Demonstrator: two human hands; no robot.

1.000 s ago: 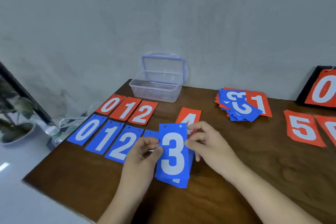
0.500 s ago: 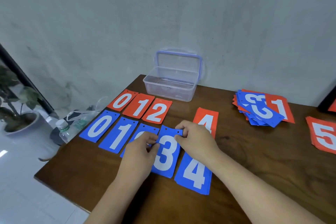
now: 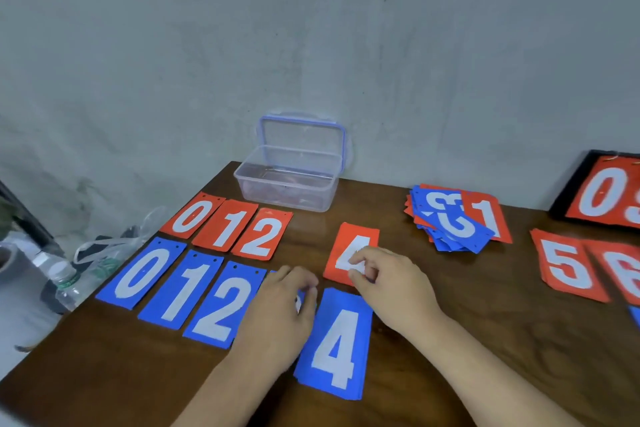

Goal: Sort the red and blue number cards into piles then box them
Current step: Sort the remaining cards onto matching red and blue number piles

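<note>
Blue cards (image 3: 214, 302) in row, left hand (image 3: 280, 319) curled covering one (mostly hidden), right hand (image 3: 391, 284) loosely curled, touching red 4 (image 3: 349, 243)

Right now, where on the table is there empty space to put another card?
Bare wood lies between the red 2 and red 4, and right of the blue 4, below the red 5. The left rows and the mixed pile are crowded.

Bare table (image 3: 467, 322) right of blue 4 (image 3: 334, 345) — mixed pile (image 3: 453, 218) beyond.
</note>
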